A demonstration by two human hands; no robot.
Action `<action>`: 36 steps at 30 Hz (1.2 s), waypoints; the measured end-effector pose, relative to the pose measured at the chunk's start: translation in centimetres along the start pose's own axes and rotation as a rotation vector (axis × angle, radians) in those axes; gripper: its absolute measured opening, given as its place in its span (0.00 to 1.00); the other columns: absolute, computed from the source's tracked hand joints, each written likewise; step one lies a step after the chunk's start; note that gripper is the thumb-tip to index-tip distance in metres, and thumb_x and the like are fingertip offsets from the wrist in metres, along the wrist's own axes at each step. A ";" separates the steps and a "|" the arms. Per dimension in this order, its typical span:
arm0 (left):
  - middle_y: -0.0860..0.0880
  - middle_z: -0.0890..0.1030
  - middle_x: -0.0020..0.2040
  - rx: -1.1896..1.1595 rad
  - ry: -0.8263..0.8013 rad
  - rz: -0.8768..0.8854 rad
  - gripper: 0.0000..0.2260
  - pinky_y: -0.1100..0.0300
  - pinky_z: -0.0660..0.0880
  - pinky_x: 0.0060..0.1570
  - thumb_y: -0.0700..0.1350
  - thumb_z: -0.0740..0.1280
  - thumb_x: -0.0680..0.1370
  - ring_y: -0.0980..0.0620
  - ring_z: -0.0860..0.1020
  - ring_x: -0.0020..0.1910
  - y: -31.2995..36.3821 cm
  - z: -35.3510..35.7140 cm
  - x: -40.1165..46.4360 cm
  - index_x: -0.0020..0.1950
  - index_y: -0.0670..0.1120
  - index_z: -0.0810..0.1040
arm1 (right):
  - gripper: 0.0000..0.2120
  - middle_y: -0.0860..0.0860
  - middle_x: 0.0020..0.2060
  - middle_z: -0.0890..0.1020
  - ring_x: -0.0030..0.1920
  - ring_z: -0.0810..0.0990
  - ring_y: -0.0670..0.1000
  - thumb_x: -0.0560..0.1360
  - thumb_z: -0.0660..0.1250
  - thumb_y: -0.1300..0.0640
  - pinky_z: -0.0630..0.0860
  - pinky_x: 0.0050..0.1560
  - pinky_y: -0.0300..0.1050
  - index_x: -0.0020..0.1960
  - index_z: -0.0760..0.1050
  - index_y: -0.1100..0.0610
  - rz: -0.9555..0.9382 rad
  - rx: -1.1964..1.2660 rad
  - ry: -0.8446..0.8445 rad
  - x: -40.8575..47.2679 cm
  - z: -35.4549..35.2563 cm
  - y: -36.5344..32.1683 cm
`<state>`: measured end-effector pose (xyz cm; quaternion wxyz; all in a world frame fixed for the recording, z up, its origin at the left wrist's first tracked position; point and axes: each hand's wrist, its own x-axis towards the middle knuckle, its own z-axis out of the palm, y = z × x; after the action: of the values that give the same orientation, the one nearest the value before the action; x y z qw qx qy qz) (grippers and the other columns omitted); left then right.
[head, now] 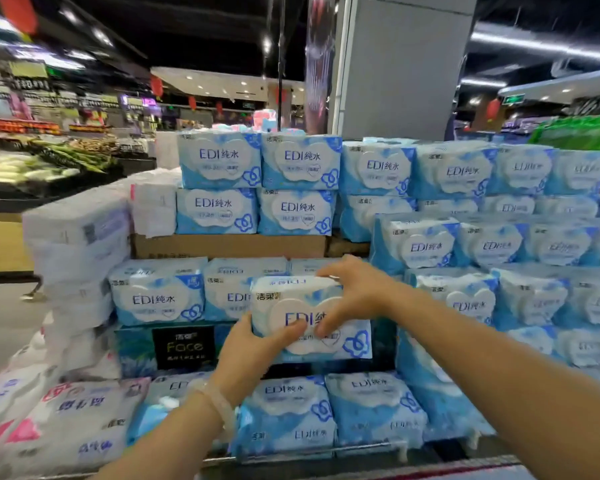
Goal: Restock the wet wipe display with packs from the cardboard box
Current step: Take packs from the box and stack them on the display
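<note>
A blue and white wet wipe pack [291,306] with a heart-shaped lid is held upright in front of the display's middle row. My left hand [253,351] grips its lower left corner, thumb across the front. My right hand [354,292] grips its top right edge from above. The pack sits level with two like packs [156,296] standing to its left. Behind and above, a cardboard box [229,245] carries two stacked rows of the same packs [257,183]. Which box the pack came from is not shown.
More stacked wet wipe packs [492,244] fill the right side, and others lie flat on the bottom tier [329,414]. White tissue bundles [77,244] are piled at the left. A grey pillar [406,64] rises behind. Produce stands [42,161] lie at the far left.
</note>
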<state>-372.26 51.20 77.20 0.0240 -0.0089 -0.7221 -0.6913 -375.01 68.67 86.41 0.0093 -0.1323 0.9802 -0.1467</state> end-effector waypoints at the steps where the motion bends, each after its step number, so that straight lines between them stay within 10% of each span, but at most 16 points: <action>1: 0.53 0.83 0.45 0.006 0.021 0.017 0.14 0.57 0.78 0.49 0.48 0.77 0.66 0.55 0.81 0.45 1.0 1.1 1.0 0.46 0.53 0.76 | 0.38 0.49 0.54 0.71 0.58 0.72 0.52 0.55 0.81 0.43 0.73 0.62 0.50 0.62 0.74 0.48 -0.017 -0.014 0.020 0.8 -1.3 0.8; 7: 0.51 0.81 0.49 0.018 0.072 0.171 0.15 0.71 0.76 0.33 0.46 0.75 0.69 0.58 0.79 0.42 6.1 4.7 6.6 0.53 0.50 0.74 | 0.42 0.51 0.60 0.72 0.62 0.72 0.53 0.54 0.81 0.42 0.71 0.63 0.50 0.66 0.71 0.47 -0.106 0.027 0.116 6.0 -6.6 4.6; 14: 0.47 0.72 0.69 0.410 0.070 0.066 0.44 0.55 0.75 0.58 0.55 0.73 0.70 0.46 0.75 0.63 6.9 6.1 13.3 0.76 0.47 0.51 | 0.40 0.54 0.64 0.72 0.67 0.67 0.57 0.64 0.72 0.35 0.66 0.68 0.52 0.70 0.66 0.51 -0.105 -0.394 0.194 10.4 -7.3 7.4; 23: 0.47 0.76 0.61 0.535 0.127 0.078 0.26 0.51 0.75 0.58 0.51 0.73 0.71 0.46 0.76 0.61 5.5 8.2 15.1 0.64 0.44 0.67 | 0.44 0.54 0.70 0.69 0.72 0.65 0.56 0.66 0.70 0.36 0.45 0.74 0.63 0.75 0.57 0.50 -0.071 -0.450 0.149 11.9 -5.2 8.6; 27: 0.51 0.76 0.56 0.514 0.103 0.109 0.26 0.51 0.75 0.59 0.50 0.73 0.71 0.49 0.76 0.58 4.9 7.9 15.0 0.65 0.47 0.67 | 0.45 0.53 0.70 0.69 0.71 0.65 0.56 0.64 0.73 0.36 0.53 0.73 0.64 0.74 0.58 0.49 -0.051 -0.394 0.156 12.0 -5.1 8.7; 36: 0.42 0.77 0.63 0.599 0.103 0.048 0.45 0.49 0.76 0.57 0.52 0.72 0.72 0.43 0.78 0.59 5.0 8.0 15.2 0.78 0.44 0.46 | 0.47 0.54 0.73 0.63 0.74 0.58 0.59 0.65 0.71 0.36 0.54 0.73 0.64 0.76 0.53 0.49 0.006 -0.350 0.127 11.3 -4.6 8.3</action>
<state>-387.39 59.13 82.52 0.0785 0.0164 -0.8913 -0.4463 -388.27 74.71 88.64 -0.0752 -0.1196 0.9898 0.0178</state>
